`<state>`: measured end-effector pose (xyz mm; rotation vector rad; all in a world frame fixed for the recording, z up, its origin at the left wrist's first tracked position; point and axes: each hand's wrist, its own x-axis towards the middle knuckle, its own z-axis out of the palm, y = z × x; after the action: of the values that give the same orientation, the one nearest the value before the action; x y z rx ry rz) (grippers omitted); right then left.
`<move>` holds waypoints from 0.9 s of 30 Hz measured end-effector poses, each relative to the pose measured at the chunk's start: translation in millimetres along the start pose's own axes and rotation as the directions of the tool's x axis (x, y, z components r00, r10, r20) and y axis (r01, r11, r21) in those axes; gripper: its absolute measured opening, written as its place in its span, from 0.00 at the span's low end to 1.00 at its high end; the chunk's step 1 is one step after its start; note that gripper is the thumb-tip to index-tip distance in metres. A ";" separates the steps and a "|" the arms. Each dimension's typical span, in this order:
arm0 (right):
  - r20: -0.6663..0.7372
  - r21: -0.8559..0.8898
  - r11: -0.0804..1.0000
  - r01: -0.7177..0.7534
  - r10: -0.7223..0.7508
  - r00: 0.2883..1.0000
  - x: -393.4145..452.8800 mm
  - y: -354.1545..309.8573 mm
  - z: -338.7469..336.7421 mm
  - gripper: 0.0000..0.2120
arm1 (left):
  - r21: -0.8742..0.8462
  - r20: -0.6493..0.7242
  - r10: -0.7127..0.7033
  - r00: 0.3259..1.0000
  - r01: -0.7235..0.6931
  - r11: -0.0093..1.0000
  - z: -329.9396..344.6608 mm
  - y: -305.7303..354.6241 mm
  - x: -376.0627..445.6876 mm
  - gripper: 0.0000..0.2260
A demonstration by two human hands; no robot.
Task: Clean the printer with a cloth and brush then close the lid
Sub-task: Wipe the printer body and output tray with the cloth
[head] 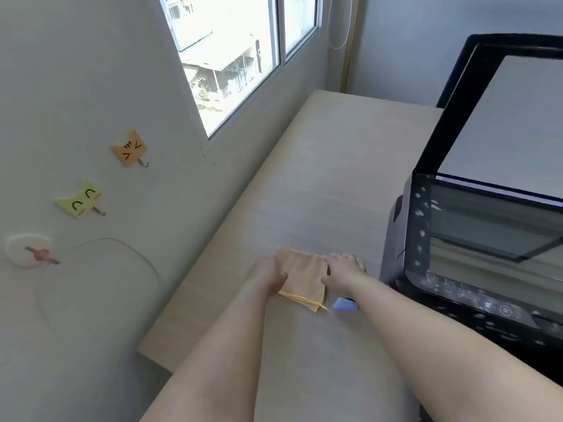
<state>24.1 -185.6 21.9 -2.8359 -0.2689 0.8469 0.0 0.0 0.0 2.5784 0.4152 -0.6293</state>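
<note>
The light wooden table [329,166] runs along the wall below the window [243,56]. The black printer [475,257] stands at its right side, lid [487,95] raised upright. A folded orange cloth [304,275] lies flat on the table, just left of the printer. The left hand [269,274] rests on the cloth's left edge, fingers lying fairly flat; the right hand [342,271] presses its right edge, fingers extended. A blue object [344,304], possibly the brush, lies beneath the right wrist.

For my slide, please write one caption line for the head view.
Both hands, left hand and right hand, rest on a folded orange cloth beside the printer, lid raised.
</note>
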 end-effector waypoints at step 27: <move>-0.119 0.950 -0.302 0.073 -0.136 0.983 -133.4 10.3 -37.7 0.21 | -0.696 -0.267 0.401 0.876 -0.463 0.548 -57.7 81.8 -58.9 0.15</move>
<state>-63.4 -229.1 120.8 -1.0155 0.1871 0.5315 2.0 -51.9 103.9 1.7778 0.0087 -0.1105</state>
